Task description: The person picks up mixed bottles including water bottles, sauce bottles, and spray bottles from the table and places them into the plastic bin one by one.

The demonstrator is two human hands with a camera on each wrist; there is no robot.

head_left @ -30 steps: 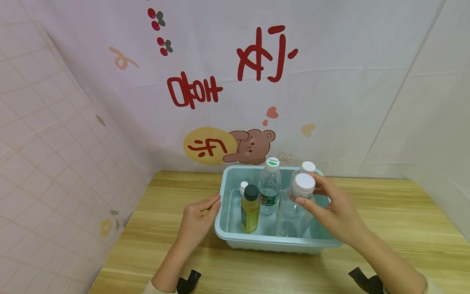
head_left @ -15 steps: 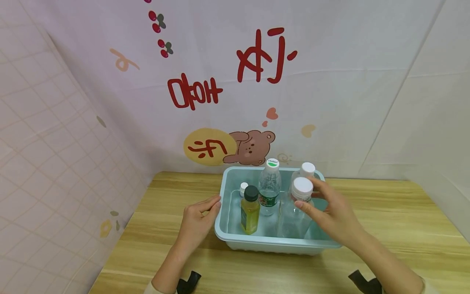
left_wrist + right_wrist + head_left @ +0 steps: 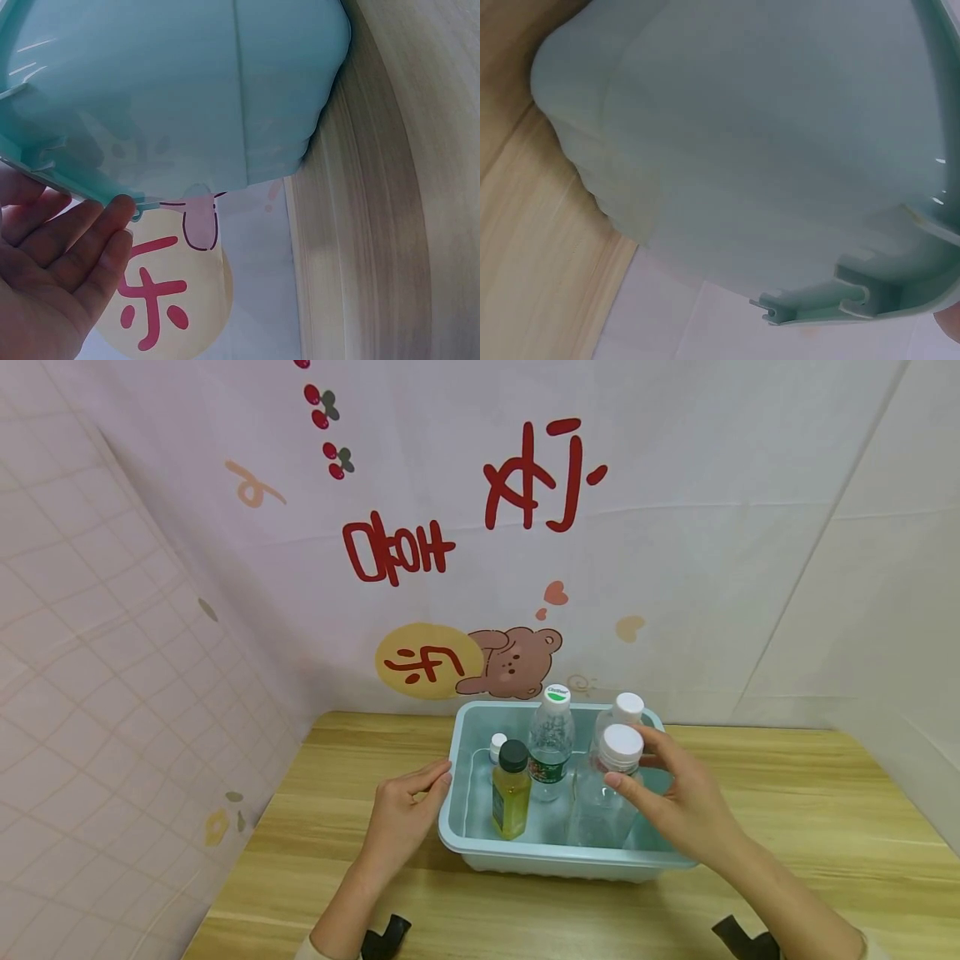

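Observation:
In the head view, my right hand [image 3: 686, 806] grips a large clear bottle [image 3: 602, 814] just below its white cap, thumb on the near side. The bottle stands upright inside a pale blue plastic basin [image 3: 570, 853]. With fingers fairly straight, my left hand [image 3: 408, 806] touches the basin's left rim; the left wrist view shows its fingertips against the rim from outside. Also in the basin are a green-yellow juice bottle [image 3: 512, 802] with a dark cap, a water bottle [image 3: 551, 743] with a green label, a small white-capped bottle [image 3: 498, 744], and another clear white-capped bottle [image 3: 628, 706], partly hidden.
The basin rests on a wooden table [image 3: 337, 860], close to a white cloth backdrop [image 3: 712, 568] with a printed bear. A gridded cloth [image 3: 112, 652] hangs along the left. Dark straps [image 3: 386, 935] show near both forearms.
The large clear bottle shifts and tilts slightly in my right hand, which moves very little. My left hand stays at the rim. The head view tilts up a touch.

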